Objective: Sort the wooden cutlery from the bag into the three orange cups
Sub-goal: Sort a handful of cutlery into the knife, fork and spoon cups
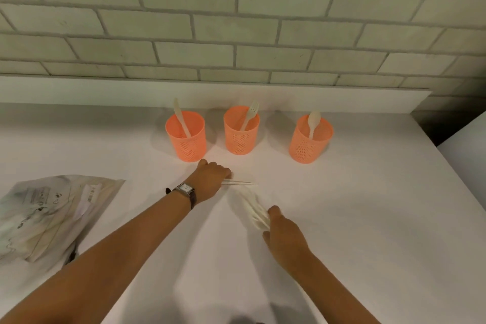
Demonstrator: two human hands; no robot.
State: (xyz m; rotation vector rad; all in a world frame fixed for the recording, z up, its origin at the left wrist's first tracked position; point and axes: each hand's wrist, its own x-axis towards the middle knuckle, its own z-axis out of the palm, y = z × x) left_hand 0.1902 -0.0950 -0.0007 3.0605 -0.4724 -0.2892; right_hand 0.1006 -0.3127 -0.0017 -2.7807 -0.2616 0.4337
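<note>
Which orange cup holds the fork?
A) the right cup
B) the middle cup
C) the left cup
B: the fork, tines up, stands in the middle cup; the left cup holds a knife and the right cup holds a spoon.

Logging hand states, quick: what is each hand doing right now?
Left hand: fingers curled, holding one thin wooden piece; its type cannot be told.
Right hand: gripping a blurred bundle of wooden cutlery.
</note>
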